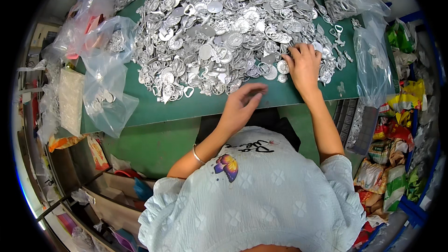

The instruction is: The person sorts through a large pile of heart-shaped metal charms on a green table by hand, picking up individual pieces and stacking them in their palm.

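A huge heap of silver metal charms sprawled across the green mat, discs, filigree rounds and open hearts all jumbled flat. Its near edge thinned to loose singles, a round disc lying just beside a smaller one.
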`<state>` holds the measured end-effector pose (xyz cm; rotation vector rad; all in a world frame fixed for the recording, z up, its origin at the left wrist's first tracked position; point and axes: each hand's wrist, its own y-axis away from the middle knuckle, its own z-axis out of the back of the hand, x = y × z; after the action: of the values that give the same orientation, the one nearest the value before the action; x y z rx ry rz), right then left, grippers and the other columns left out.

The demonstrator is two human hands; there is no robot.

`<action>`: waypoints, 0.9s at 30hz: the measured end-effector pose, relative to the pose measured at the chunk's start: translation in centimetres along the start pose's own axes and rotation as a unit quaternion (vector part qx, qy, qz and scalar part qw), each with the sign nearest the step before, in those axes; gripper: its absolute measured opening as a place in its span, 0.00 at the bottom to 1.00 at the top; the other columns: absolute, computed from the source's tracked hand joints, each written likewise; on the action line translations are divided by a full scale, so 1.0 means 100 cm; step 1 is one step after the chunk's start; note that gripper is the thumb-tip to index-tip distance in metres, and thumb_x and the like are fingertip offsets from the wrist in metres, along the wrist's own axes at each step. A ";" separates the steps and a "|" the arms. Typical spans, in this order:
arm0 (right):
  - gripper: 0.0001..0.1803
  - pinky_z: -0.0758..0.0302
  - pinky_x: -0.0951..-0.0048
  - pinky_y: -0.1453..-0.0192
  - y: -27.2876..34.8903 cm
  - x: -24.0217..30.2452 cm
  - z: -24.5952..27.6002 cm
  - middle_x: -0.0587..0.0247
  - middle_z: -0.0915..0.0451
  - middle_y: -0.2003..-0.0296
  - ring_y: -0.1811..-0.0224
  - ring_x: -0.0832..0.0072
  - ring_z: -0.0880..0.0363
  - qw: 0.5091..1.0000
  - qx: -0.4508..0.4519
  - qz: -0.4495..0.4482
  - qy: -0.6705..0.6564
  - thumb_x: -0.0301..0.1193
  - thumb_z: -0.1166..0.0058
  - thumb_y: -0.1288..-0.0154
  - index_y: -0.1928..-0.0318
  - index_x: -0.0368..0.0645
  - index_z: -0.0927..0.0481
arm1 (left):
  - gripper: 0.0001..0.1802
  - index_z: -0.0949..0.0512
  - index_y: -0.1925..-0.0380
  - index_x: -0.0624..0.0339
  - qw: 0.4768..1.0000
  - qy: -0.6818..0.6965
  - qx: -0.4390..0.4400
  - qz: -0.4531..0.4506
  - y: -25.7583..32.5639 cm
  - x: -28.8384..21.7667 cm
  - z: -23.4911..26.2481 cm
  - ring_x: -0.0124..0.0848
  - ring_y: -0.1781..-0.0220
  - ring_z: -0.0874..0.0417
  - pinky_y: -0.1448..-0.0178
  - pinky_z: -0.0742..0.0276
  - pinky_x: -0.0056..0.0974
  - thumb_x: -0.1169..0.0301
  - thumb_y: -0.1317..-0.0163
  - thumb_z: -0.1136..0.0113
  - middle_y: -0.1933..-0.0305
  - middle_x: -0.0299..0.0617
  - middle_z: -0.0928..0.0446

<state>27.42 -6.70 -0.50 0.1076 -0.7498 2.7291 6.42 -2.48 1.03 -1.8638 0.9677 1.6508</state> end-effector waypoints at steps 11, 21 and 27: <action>0.14 0.42 0.56 0.49 0.001 -0.001 -0.007 0.62 0.27 0.60 0.54 0.64 0.33 1.000 -0.018 0.006 0.006 0.37 0.40 0.47 0.64 0.40 0.22 | 0.13 0.27 0.52 0.65 0.990 0.089 0.064 0.084 0.007 0.015 0.003 0.28 0.53 0.23 0.49 0.29 0.31 0.74 0.35 0.52 0.55 0.42 0.23; 0.12 0.41 0.57 0.53 -0.005 0.007 -0.011 0.63 0.27 0.65 0.58 0.65 0.31 0.998 -0.055 -0.014 0.036 0.37 0.41 0.46 0.69 0.41 0.21 | 0.13 0.27 0.52 0.66 0.988 0.105 0.084 0.081 0.009 0.019 0.004 0.26 0.56 0.23 0.50 0.29 0.29 0.75 0.35 0.53 0.58 0.41 0.23; 0.08 0.39 0.59 0.55 -0.010 -0.001 -0.004 0.64 0.26 0.70 0.63 0.66 0.30 0.997 -0.065 0.021 0.045 0.31 0.44 0.44 0.74 0.40 0.22 | 0.14 0.28 0.50 0.66 0.987 0.095 0.097 0.088 0.009 0.013 0.005 0.28 0.53 0.23 0.48 0.29 0.31 0.73 0.34 0.53 0.55 0.43 0.23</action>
<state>27.84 -5.70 -0.39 -0.0596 -0.9117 2.6952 5.42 -2.95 -0.24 -1.8726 1.3568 1.4313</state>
